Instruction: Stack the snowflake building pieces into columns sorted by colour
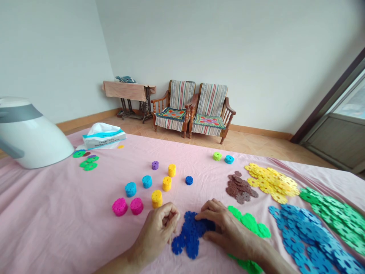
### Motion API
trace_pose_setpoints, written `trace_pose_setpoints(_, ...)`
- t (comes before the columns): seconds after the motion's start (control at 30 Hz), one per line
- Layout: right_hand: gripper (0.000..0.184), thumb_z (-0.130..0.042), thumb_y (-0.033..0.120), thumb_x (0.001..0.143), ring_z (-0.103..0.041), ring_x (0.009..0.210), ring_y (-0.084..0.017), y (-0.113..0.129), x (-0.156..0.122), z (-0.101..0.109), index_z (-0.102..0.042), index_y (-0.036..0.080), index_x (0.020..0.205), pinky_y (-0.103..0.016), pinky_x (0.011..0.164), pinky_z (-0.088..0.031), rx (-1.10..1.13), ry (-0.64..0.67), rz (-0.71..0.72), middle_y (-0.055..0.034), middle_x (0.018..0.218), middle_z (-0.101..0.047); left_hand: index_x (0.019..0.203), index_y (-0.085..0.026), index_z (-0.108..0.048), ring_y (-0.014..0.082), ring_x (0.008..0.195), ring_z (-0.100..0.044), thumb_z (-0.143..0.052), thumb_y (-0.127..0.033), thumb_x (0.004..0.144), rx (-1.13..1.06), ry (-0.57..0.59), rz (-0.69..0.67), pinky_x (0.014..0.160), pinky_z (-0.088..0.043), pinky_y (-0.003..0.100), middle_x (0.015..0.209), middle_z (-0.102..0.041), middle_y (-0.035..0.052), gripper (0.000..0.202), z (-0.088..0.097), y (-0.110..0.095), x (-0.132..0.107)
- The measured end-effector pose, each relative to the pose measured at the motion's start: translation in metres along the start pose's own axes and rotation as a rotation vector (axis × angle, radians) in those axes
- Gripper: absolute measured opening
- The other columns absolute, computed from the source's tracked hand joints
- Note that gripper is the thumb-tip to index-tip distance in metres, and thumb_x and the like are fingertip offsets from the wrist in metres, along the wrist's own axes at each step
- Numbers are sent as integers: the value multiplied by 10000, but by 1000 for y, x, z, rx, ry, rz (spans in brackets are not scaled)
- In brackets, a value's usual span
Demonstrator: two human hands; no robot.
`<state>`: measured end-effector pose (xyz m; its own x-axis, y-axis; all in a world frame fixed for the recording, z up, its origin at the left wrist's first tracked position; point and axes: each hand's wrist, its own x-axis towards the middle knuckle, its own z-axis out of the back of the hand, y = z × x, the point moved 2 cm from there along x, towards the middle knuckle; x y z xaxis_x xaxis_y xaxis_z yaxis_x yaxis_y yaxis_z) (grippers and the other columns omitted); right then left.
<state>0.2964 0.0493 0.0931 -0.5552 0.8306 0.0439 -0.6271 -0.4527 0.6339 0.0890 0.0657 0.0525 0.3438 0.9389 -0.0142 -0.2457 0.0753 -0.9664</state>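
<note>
A pile of dark blue notched plastic discs, like snowflake building pieces (188, 238), lies on the pink cloth between my hands. My right hand (228, 228) covers the pile's right side, fingers and thumb closed around some of these discs. Just left of the pile, my left hand (158, 232) is curled with thumb and fingertips together; what it holds, if anything, is hidden. Beyond it stands a yellow stack of discs (156, 199). Two magenta stacks, including one (137, 206), are farther left. A short dark blue stack (189, 180) sits beyond the pile.
Bright green discs (251, 224) lie partly under my right forearm. Brown (241, 188), yellow (270, 182), blue (308, 236) and green piles (339, 217) spread rightward. Cyan (130, 189), purple (155, 165) and lime stacks (217, 156) stand around. A kettle (37, 137) and tissue pack (104, 137) are left.
</note>
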Motion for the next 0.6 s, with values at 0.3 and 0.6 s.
trace_pose_setpoints(0.3, 219, -612, 232, 764, -539, 834, -166, -19, 29, 6, -615, 198, 980, -306, 760, -427, 55, -331, -69, -36, 875, -596, 698, -178, -453, 72, 401, -443, -466, -447, 854, 17, -2, -1, 378, -348, 153, 533, -489, -42, 311, 0, -3, 0)
trace_pose_setpoints(0.6, 211, -632, 244, 703, -551, 684, -136, -55, 95, -1, -649, 166, 898, -284, 661, -447, 126, -582, -232, -32, 817, -584, 691, -178, -447, 70, 386, -437, -465, -442, 853, 18, 2, 19, 385, -331, 162, 525, -501, -38, 310, 1, -3, -1)
